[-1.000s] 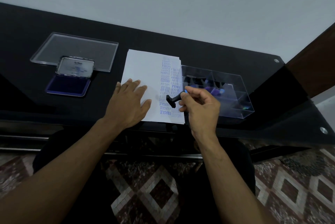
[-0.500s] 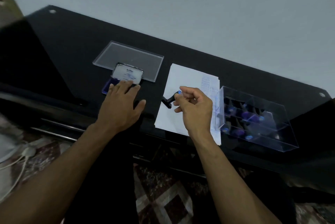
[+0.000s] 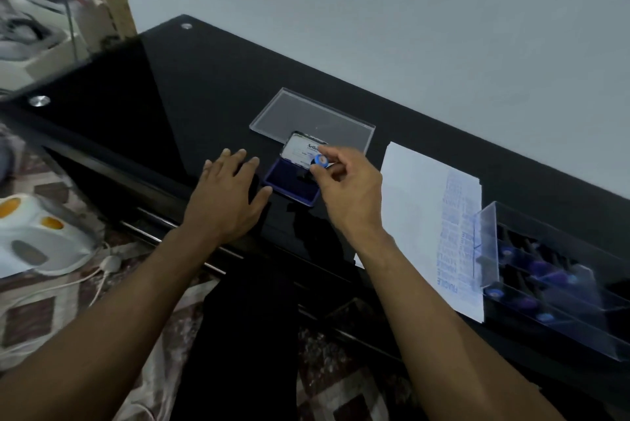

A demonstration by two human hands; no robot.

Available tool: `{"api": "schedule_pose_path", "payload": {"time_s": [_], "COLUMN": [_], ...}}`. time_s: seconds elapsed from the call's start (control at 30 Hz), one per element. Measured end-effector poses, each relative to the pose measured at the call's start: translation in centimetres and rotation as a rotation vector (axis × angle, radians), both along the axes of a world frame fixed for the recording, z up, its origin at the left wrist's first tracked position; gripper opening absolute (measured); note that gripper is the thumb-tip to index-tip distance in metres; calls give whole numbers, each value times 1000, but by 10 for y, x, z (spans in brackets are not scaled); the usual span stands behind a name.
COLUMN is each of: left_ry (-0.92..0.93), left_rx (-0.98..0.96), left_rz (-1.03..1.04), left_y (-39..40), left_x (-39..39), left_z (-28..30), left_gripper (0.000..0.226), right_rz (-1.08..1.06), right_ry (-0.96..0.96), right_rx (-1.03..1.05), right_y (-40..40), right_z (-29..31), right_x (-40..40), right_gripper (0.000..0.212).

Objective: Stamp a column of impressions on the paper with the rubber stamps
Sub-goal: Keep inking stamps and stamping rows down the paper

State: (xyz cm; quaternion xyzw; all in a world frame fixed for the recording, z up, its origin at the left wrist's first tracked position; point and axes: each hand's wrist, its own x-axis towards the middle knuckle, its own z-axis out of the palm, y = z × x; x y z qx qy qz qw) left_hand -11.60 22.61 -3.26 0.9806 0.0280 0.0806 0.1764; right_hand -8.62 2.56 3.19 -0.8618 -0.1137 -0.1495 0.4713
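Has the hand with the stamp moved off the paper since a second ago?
Yes. The right hand carried the rubber stamp leftward off the paper and now holds it over the open ink pad.

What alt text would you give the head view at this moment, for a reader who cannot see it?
The right hand presses a rubber stamp onto an open blue ink pad on a black table, the left hand flat beside the pad. To the right lie the stamped paper and a clear stamp box.
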Motion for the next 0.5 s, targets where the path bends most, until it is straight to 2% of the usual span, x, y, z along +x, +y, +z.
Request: {"api": "schedule_pose_path", "payload": {"time_s": [0.23, 0.5], "left_ry": [-4, -22], "left_rx": [55, 95], "left_rz": [-3, 2], "left_y": [11, 10], "left_x": [13, 14], "left_z": [-10, -15], "left_gripper": [72, 69], "right_rz": [57, 55], "right_ry": [-100, -70], "right_rx": [-123, -214], "right_y": [17, 22], "right_z": [-7, -10], "right_x": [15, 23], "right_gripper": [19, 23]}}
